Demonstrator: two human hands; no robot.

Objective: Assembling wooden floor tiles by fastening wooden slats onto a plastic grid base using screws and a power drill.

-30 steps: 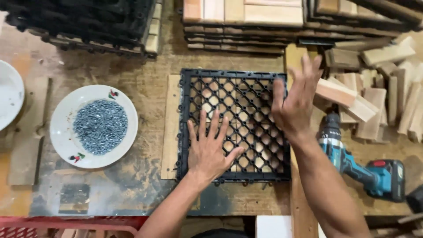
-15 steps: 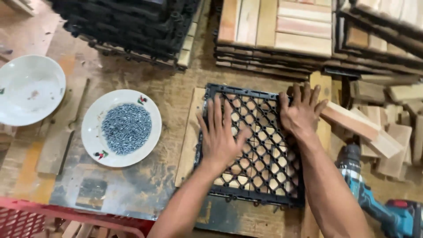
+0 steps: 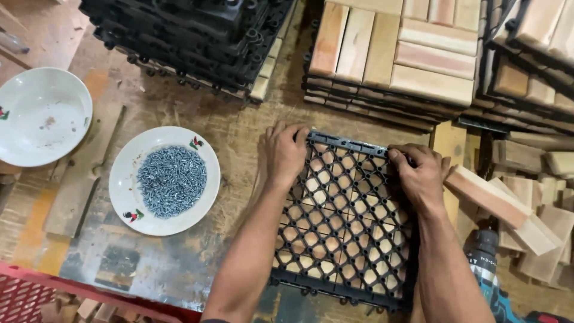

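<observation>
At grid's [image 3: 344, 221] far edge (previously mid-grid), hands [image 3: 286, 152].

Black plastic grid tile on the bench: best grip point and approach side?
Grip the black grid tile at its two far corners, coming over from the near side, probably. It lies flat, wooden slats under the mesh, so only the edges give purchase. The left hand and right hand sit on those corners now, fingers curled over the far rim.

Two hands, left hand [image 3: 286, 152] and right hand [image 3: 420, 173], both on one black plastic grid tile [image 3: 344, 221]; two white plates: one plate of screws [image 3: 164, 179], one empty plate [image 3: 42, 115]; one cordless drill [image 3: 490, 269]; one red crate [image 3: 36, 296]; screws and loose wood blocks too many to count.
</observation>
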